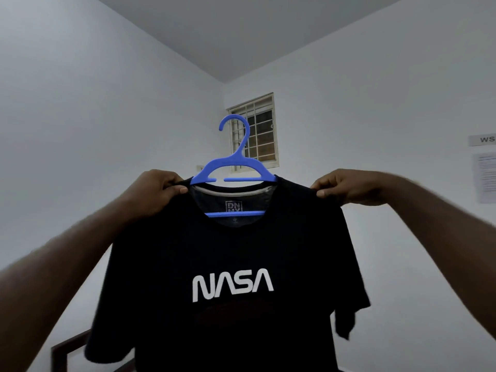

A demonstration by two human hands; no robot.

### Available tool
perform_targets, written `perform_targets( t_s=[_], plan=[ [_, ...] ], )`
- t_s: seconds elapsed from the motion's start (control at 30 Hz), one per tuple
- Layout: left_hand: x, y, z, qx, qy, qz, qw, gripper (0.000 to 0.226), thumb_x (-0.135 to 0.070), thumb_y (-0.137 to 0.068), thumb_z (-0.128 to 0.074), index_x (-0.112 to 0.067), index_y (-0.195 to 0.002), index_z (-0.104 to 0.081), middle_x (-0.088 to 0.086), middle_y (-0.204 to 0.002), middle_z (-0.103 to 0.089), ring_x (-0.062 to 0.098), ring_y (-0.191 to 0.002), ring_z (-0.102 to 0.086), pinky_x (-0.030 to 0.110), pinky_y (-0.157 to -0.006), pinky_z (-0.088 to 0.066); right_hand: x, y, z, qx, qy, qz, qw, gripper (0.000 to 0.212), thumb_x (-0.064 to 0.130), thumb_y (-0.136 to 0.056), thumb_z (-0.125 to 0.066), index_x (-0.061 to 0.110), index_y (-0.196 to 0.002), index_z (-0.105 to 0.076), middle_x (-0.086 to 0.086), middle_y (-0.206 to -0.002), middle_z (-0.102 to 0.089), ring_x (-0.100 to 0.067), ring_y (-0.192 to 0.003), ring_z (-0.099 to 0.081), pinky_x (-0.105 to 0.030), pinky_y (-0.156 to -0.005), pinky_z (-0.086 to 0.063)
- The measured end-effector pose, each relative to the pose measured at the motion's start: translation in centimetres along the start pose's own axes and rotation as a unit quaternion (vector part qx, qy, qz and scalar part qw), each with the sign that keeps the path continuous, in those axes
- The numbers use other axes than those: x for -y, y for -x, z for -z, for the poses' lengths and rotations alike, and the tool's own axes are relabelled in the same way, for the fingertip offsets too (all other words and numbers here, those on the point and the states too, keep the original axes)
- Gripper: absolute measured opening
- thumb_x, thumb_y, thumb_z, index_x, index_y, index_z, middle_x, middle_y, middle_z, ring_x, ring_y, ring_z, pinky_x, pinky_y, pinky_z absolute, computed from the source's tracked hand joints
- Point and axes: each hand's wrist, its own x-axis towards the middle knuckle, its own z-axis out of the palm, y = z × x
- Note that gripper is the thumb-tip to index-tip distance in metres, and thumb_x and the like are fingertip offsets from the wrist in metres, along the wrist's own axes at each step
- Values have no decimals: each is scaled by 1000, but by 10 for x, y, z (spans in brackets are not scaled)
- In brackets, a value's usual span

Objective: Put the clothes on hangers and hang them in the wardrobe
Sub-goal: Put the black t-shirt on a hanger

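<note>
Head view, single frame. From my remote seat I log the following.

Item 1: black T-shirt (230,264), white "NASA" lettering across the chest, held up in the air at the centre of the frame, front toward the camera. It hangs full length; the lower hem runs out of the bottom edge. The right sleeve droops loose at the right.

Item 2: blue plastic hanger (234,170), inside the shirt's neck opening. Its hook stands upright above the collar, its arms disappear under the shoulders, and its lower bar shows through the neckline, crossing a printed neck label.

Item 3: left hand (158,190), at the shirt's left shoulder; fingers (180,189) curled and pinching the fabric at the seam.

Item 4: right hand (346,187), at the shirt's right shoulder; its fingers also closed on the fabric there. Both forearms reach up from the near lower corners.

Room: pale white walls meeting in a far corner, grey-white ceiling above. A small barred window (253,132) with a cream frame sits on the far wall, directly behind the hanger hook. On the right wall, a small sign (483,140) with dark letters, cut off by the frame edge, and a printed sheet of paper (485,178) below it. At the lower left, a dark wooden frame (64,350), partly hidden by the shirt; I cannot tell what it belongs to.
</note>
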Motion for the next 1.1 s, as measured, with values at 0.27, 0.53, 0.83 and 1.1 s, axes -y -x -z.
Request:
perform_targets(
  t_s=[0.27,0.53,0.83,1.1],
  plan=[
    [15,1,-2,-41,-4,-14,999,7,-16,-91,-65,-16,-91,-72,-1,-84,-70,13,-82,-64,20,-71,-44,6,-31,-46,-239,247,40,938,16,16,-76,-80,20,-84,-67,3,-89,-68,-16,-85,-63,-27,-72,-48],
    [10,13,3,20,-7,11,1000,13,-24,-93,-64,-15,-84,-69,-4,-75,-65,8,-68,-57,23,-63,-41,33,-63,-56,-126,199,95,967,16,20,-100,-53,15,-99,-68,1,-90,-67,-15,-86,-58,-25,-72,-41],
    [53,44,33,248,89,152,953,25,-19,-102,-48,-9,-83,-58,-8,-70,-56,7,-68,-52,22,-66,-46,13,-81,-65,-203,156,132,958,12,11,-96,-60,18,-91,-68,2,-86,-68,-16,-83,-60,-16,-72,-40],
    [41,37,42,196,-18,81,977,32,-35,-100,-49,-10,-86,-63,-7,-73,-60,1,-64,-54,19,-62,-41,25,-75,-80,-227,80,161,957,11,10,-94,-62,13,-95,-73,1,-88,-72,-13,-81,-63,-27,-76,-45]
  ],
)
